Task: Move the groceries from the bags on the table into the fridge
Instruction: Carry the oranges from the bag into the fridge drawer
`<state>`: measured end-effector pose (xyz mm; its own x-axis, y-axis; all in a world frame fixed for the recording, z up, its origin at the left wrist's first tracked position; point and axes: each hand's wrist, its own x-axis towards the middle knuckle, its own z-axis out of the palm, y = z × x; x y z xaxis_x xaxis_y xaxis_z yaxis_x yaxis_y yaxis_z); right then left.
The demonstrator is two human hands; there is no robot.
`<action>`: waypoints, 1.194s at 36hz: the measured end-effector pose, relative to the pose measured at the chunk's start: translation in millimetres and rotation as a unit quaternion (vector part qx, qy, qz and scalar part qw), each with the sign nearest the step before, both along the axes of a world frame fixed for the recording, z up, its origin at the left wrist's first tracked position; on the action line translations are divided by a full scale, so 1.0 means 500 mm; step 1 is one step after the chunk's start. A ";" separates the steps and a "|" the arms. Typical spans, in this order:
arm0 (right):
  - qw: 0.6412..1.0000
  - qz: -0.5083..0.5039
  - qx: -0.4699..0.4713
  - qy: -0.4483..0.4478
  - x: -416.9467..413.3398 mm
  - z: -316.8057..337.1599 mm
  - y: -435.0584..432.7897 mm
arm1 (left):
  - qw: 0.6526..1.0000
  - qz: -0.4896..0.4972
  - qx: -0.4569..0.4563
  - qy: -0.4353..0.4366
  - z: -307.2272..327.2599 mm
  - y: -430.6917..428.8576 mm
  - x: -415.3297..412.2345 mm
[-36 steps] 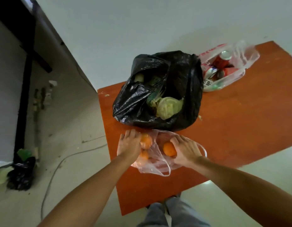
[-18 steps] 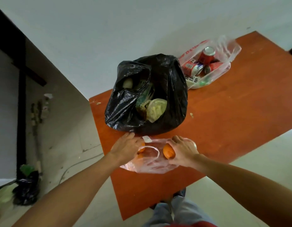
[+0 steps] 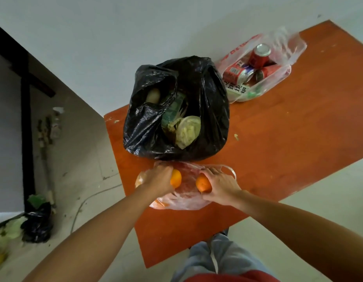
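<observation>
A clear pink plastic bag (image 3: 186, 197) of oranges lies at the near left corner of the orange-brown table (image 3: 278, 143). My left hand (image 3: 158, 180) grips one orange (image 3: 175, 178) over the bag. My right hand (image 3: 221, 185) grips a second orange (image 3: 203, 183) beside it. More oranges show through the bag's plastic at its left and lower edges. Behind the bag stands an open black bag (image 3: 176, 110) holding a cabbage (image 3: 187, 132), a green packet and a pale round item. The fridge is not in view.
A clear bag (image 3: 278, 78) with red cans (image 3: 261, 54) and a printed carton lies at the table's far side by the white wall. On the floor at left are a black bag (image 3: 37, 222), vegetable scraps and a cable. My legs stand at the table's near edge.
My left hand has closed around an orange and raised it into plain sight; one second ago it lay flat on the bag. My right hand keeps its orange. The camera has shifted slightly.
</observation>
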<state>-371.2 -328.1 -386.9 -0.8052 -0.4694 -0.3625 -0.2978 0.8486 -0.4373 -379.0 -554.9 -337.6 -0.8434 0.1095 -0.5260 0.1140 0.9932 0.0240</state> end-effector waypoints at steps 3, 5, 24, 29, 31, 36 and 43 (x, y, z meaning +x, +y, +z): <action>1.000 0.000 -0.008 0.006 0.007 -0.011 0.008 | 1.000 -0.018 -0.005 0.009 -0.031 0.009 0.029; 1.000 0.001 -0.015 0.011 0.003 -0.015 0.008 | 0.999 0.000 0.007 0.034 -0.047 0.012 0.037; 0.990 -0.125 -0.036 0.053 0.044 0.034 0.047 | 0.991 -0.128 -0.006 0.044 -0.079 0.054 0.025; 0.980 -0.177 -0.044 0.082 0.071 0.099 0.070 | 0.974 -0.191 0.024 0.116 0.000 0.060 0.040; 0.977 -0.184 -0.028 0.101 0.080 0.130 0.087 | 0.963 -0.221 0.046 0.150 0.043 0.072 0.039; 0.968 -0.199 0.032 0.147 0.100 0.209 0.149 | 0.940 -0.275 0.101 0.177 0.146 0.137 0.033; 0.945 -0.232 0.066 0.219 0.168 0.303 0.315 | 0.896 -0.363 0.125 0.225 0.240 0.312 0.011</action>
